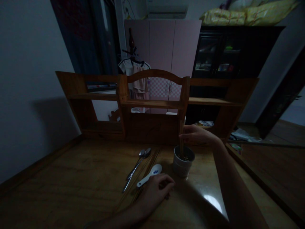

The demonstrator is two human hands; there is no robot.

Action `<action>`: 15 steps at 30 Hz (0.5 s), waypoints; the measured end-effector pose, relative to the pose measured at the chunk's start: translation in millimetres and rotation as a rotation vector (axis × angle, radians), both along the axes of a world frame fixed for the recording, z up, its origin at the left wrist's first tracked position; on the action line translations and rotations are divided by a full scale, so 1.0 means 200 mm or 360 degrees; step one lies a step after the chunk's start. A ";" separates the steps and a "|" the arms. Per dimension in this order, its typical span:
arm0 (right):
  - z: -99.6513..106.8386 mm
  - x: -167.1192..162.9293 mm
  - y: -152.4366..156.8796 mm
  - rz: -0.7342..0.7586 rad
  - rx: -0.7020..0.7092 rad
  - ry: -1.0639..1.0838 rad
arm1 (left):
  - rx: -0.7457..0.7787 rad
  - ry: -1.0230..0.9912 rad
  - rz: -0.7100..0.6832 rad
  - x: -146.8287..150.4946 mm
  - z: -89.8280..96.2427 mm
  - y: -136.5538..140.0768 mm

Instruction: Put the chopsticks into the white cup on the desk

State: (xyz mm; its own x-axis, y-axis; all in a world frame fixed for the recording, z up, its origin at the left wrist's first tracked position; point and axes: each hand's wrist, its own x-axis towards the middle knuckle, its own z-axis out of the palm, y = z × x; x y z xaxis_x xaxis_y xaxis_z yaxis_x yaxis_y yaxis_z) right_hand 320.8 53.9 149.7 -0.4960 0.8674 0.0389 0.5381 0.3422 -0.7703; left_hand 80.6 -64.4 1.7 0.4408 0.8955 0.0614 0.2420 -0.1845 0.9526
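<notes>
My right hand (pixel 194 134) is closed around a bundle of thin wooden chopsticks (pixel 182 143). The lower ends of the chopsticks are inside a grey cup (pixel 182 167) with small holes in its bottom. Nearer to me, my left hand (pixel 158 189) rests on the table with its fingers loosely curled, and nothing shows in it. Just beyond that hand lies a white ceramic spoon (pixel 154 170) with a blue pattern. Two metal spoons (pixel 140 160) lie crossed to its left. More chopsticks (pixel 152 160) lie on the table beside and partly under the white spoon.
A low wooden shelf unit (pixel 152 103) stands along the back of the wooden table (pixel 71 178). The white wall (pixel 28 95) borders the left side. Beyond are clothes on a rack (pixel 133 68), pink cabinets (pixel 163 44) and a dark cupboard (pixel 238 47). The room is dim.
</notes>
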 end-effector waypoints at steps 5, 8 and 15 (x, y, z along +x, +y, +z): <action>-0.06 0.00 0.04 -0.0026 -0.0052 0.0017 | -0.0003 0.0001 0.0008 0.00 0.01 0.00; -0.06 -0.01 0.03 0.0026 -0.0012 -0.0017 | -0.0003 0.0006 -0.0010 0.00 0.01 -0.01; 0.01 0.02 -0.02 -0.0050 0.0154 -0.0244 | 0.0499 0.0205 0.0357 -0.07 0.07 0.06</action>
State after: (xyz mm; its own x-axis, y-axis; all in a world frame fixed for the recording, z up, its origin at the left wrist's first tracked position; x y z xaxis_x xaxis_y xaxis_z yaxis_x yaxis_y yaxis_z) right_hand 324.4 50.9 152.0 -0.4754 0.8784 0.0492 0.6581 0.3922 -0.6428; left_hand 67.3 -52.6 16.6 0.2584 0.9170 0.3037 0.4229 -0.3901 0.8179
